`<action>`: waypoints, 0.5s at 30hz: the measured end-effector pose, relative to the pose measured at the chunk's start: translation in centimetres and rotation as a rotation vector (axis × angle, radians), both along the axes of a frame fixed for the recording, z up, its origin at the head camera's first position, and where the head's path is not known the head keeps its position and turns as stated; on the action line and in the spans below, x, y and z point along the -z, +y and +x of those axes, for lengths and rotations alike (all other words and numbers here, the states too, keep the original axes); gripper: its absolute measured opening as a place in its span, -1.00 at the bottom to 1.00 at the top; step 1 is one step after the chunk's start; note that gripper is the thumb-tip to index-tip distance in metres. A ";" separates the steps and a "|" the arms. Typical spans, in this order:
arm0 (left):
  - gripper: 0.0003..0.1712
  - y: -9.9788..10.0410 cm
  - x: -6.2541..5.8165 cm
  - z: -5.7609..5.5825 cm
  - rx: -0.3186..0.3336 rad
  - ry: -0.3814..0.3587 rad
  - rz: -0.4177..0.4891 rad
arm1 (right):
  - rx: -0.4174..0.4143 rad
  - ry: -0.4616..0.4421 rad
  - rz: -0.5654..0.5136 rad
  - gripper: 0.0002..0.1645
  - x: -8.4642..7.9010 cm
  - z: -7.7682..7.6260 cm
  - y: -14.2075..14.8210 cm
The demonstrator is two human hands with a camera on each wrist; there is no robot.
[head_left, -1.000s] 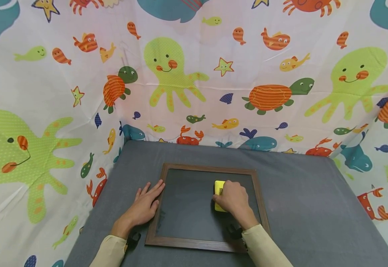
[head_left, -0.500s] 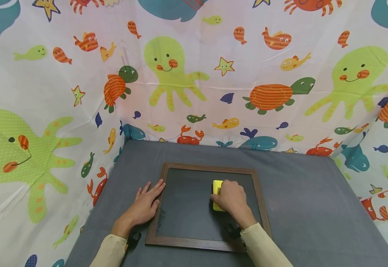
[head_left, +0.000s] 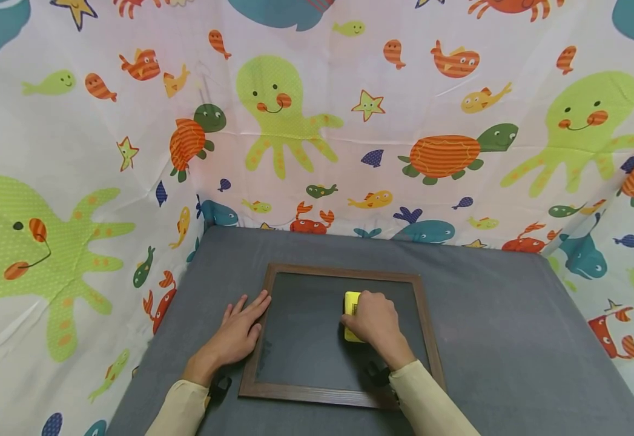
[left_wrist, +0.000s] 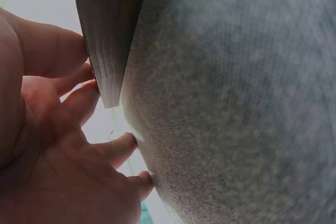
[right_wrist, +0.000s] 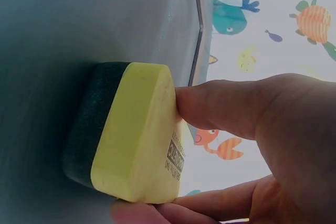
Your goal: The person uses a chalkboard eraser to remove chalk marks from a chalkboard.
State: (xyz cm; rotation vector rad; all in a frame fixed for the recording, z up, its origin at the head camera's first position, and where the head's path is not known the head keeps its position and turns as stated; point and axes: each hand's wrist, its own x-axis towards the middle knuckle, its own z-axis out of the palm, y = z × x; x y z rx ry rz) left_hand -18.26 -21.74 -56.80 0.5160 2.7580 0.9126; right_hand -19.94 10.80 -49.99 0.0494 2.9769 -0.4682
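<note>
A chalkboard (head_left: 306,327) in a brown wooden frame (head_left: 344,272) lies flat on the grey cloth. My right hand (head_left: 378,326) grips a yellow board eraser (right_wrist: 137,135) by its sides, thumb on one side and fingers on the other. The eraser's dark felt side (right_wrist: 92,121) lies against the board, right of its middle. At the frame's left side, my left hand (head_left: 234,336) rests with its fingers spread, fingertips at the wooden edge. The left wrist view shows that thumb and fingers beside the frame's edge (left_wrist: 107,51).
Grey cloth (head_left: 502,327) covers the table around the board. A white curtain (head_left: 317,121) printed with sea animals stands behind it and on both sides. Faint pale smudges show near the board's left side. Each wrist wears a dark strap-like device (head_left: 220,387).
My right hand and the eraser have slid a little to the left across the board. The left hand keeps its place on the frame.
</note>
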 end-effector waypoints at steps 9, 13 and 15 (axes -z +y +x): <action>-0.24 0.1 0.0 0.0 -0.002 0.009 0.012 | -0.013 -0.005 -0.002 -0.47 0.1 -0.2 -0.8; -0.23 0.1 0.0 0.0 -0.001 0.001 0.002 | -0.020 -0.005 0.000 -0.48 0.2 -0.3 -1.0; -0.23 0.0 0.0 0.0 -0.001 0.000 -0.001 | -0.020 -0.007 -0.003 -0.48 0.2 -0.3 -1.1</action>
